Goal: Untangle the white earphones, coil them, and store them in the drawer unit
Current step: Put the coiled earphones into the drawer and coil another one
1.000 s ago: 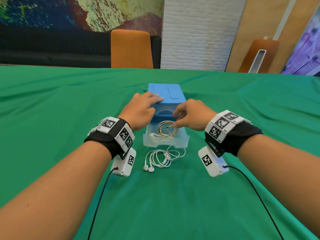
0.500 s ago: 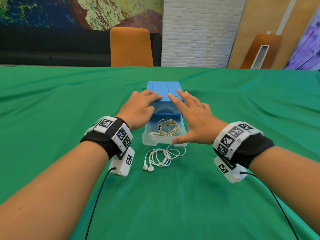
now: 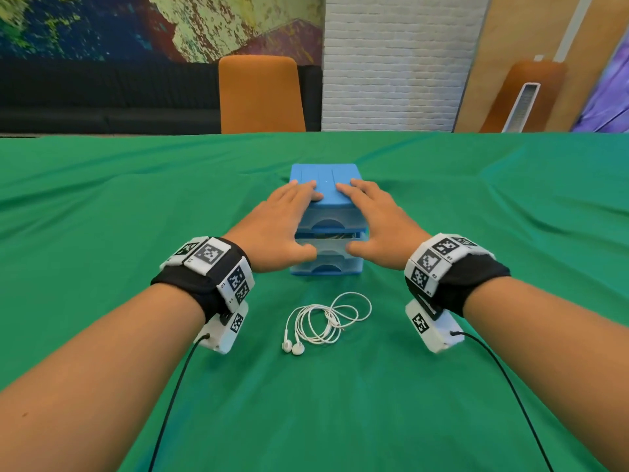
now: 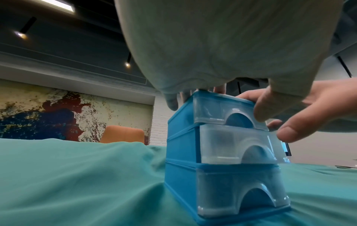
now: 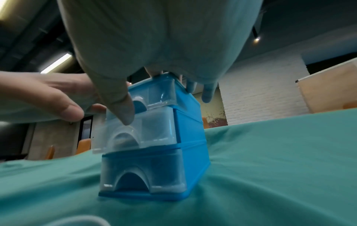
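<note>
The blue drawer unit [image 3: 326, 175] stands on the green cloth. Its clear middle drawer [image 3: 332, 245] sticks out only slightly, with a sliver of coiled cable showing inside. My left hand [image 3: 282, 226] and right hand [image 3: 374, 226] lie with straight fingers on the unit's top and both thumbs against the middle drawer's front. The wrist views show the middle drawer [image 4: 228, 143] [image 5: 154, 131] a little proud of the frame, with a thumb on it from each side. The white earphones [image 3: 323, 321] lie loosely looped on the cloth in front of the unit, touched by neither hand.
The green tablecloth [image 3: 136, 199] covers the whole table, with folds to the right. An orange chair [image 3: 260, 93] stands behind the far edge. Cables trail from both wrist cameras toward me.
The middle drawer has slid from pulled far out to almost fully in. My right hand left the inside of the drawer and now lies flat on the unit's top beside the left.
</note>
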Action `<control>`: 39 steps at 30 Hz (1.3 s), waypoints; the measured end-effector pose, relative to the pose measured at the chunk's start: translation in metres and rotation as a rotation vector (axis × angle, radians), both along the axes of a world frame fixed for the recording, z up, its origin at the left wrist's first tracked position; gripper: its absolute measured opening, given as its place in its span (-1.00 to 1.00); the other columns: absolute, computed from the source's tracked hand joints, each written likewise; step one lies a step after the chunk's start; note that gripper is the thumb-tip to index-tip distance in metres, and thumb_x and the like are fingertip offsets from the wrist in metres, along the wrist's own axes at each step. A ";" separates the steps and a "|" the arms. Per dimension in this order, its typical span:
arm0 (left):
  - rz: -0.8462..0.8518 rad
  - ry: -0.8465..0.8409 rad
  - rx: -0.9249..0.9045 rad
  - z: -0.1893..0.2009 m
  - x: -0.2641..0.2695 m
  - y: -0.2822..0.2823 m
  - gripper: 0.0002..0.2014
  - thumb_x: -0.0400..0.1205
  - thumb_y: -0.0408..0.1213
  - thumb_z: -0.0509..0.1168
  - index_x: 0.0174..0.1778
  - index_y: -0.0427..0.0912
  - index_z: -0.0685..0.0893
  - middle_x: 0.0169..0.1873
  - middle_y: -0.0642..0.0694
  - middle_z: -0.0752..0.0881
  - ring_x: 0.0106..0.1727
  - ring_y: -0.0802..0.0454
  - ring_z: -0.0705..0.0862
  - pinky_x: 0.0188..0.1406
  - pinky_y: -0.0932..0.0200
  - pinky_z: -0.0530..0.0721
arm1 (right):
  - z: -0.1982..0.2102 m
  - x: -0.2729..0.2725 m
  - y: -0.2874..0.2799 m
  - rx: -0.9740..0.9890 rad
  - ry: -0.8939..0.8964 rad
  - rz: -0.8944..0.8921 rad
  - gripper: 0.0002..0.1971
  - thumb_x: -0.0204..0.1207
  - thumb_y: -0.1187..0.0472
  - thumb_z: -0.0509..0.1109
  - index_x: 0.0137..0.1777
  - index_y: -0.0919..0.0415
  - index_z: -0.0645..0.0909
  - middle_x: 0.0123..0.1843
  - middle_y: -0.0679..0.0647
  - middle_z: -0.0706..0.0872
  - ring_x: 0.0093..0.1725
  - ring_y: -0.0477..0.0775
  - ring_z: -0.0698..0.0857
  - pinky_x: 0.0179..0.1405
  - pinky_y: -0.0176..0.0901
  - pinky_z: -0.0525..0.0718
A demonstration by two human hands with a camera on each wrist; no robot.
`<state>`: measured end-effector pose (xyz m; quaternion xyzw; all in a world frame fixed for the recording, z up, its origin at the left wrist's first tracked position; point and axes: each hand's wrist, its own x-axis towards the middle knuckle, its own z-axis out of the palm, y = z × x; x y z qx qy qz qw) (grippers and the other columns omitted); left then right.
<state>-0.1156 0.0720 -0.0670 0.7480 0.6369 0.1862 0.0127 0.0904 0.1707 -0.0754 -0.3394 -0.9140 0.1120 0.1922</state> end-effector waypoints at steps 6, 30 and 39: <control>-0.012 0.032 0.064 -0.002 -0.001 0.004 -0.18 0.42 0.02 0.50 0.58 -0.07 0.33 0.64 -0.01 0.31 0.64 -0.03 0.21 0.59 -0.05 0.35 | 0.000 0.002 0.003 -0.023 0.076 0.027 -0.13 0.44 0.10 0.53 0.72 -0.04 0.19 0.70 0.04 0.18 0.66 0.14 0.23 0.63 0.11 0.30; 0.073 0.133 0.209 -0.009 0.003 0.016 -0.38 0.45 -0.12 0.53 0.38 0.02 0.40 0.33 0.10 0.45 0.26 -0.08 0.37 0.08 -0.21 0.64 | -0.009 -0.006 0.006 0.139 0.113 -0.022 -0.20 0.31 0.20 0.57 0.57 -0.01 0.35 0.43 0.03 0.40 0.38 0.19 0.42 0.39 0.13 0.55; 0.101 0.113 0.150 -0.005 0.009 0.012 -0.39 0.50 -0.14 0.50 0.42 0.02 0.38 0.38 0.10 0.44 0.34 -0.07 0.36 0.11 -0.22 0.65 | -0.003 -0.010 0.001 0.128 0.042 -0.076 -0.20 0.34 0.18 0.57 0.58 -0.02 0.31 0.42 0.03 0.38 0.38 0.21 0.43 0.27 0.19 0.62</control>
